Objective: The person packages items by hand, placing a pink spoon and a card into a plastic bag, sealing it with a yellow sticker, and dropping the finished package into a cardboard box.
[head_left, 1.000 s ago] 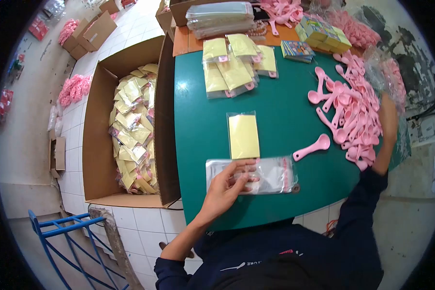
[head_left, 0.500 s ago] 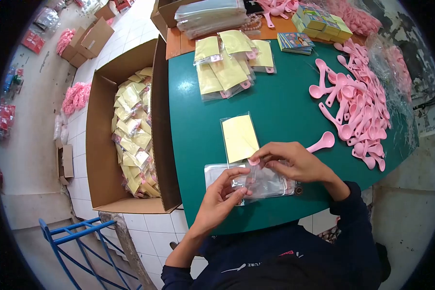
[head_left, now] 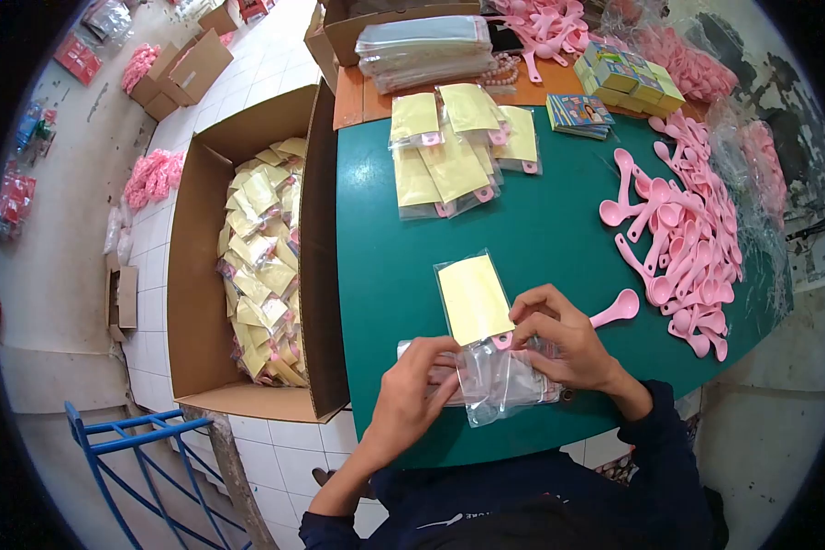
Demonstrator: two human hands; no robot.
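A clear plastic bag [head_left: 491,390] lies in front of me, with a pale yellow card [head_left: 475,301] in its upper part. The rounded pink end of a spoon [head_left: 501,341] shows just below the card. My left hand [head_left: 414,392] has its thumb and fingers curled at the left edge of the bag's clear lower part. On the right, my right hand [head_left: 564,341] grips the bag's edge beside the pink end. A stack of clear bags [head_left: 541,390] lies partly hidden underneath. One loose pink measuring spoon [head_left: 621,309] lies just beyond my right hand.
Pink spoons [head_left: 683,243] are heaped at right. Filled bags [head_left: 454,160] lie at the back, near small booklets [head_left: 579,115] and bundled clear bags [head_left: 422,50]. A cardboard box [head_left: 325,275] of filled packets stands left of the green table [head_left: 394,275]. A blue metal frame [head_left: 137,445] stands lower left.
The view has shifted, so the table sits lower. The bag's clear lower part now hangs straight toward me over the stack. My right hand has moved from the pink end to the bag's right side.
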